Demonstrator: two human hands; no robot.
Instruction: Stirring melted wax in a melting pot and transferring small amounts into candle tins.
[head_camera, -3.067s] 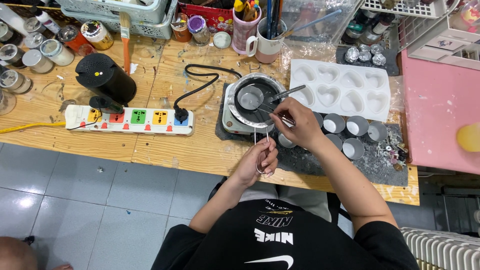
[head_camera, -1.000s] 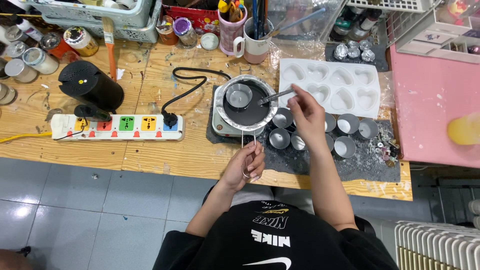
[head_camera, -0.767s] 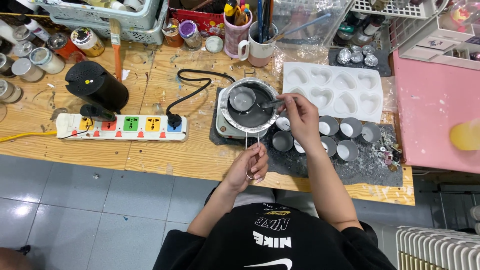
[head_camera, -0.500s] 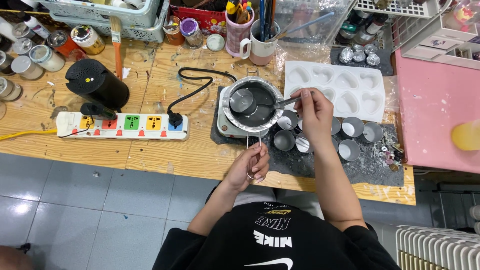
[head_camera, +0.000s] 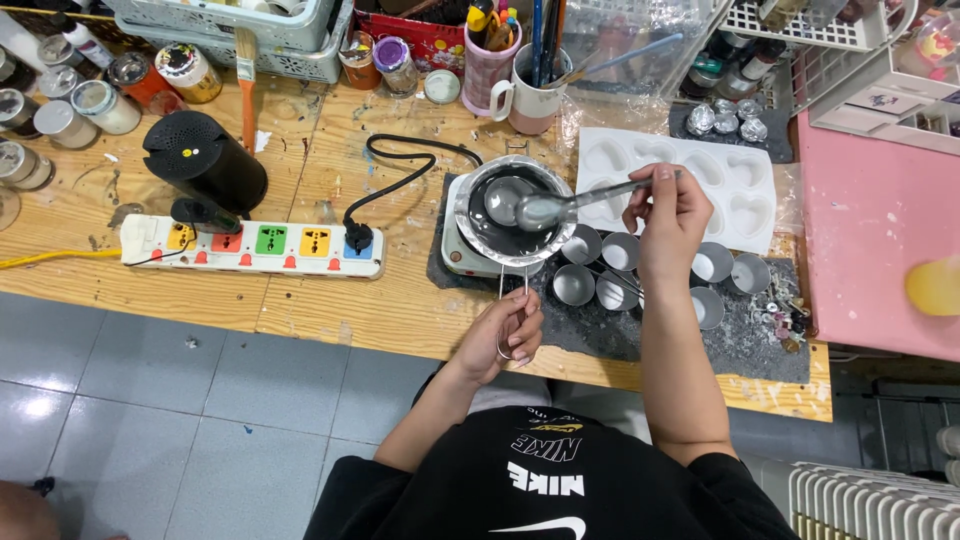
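While your left hand (head_camera: 508, 332) pinches the wire handle (head_camera: 513, 290) of the melting pot (head_camera: 512, 210), your right hand's (head_camera: 668, 215) fingers clamp the stiff, light metal spoon (head_camera: 585, 198) at its far end, its likely slippery bowl level over the pot.

red printed box (head_camera: 425, 38) | back edge, beside pink pen cup (head_camera: 488, 68)

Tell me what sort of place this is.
Probably a home craft bench, perhaps for candle making: a melting pot on a small hotplate, a white heart mould, and small metal cups.
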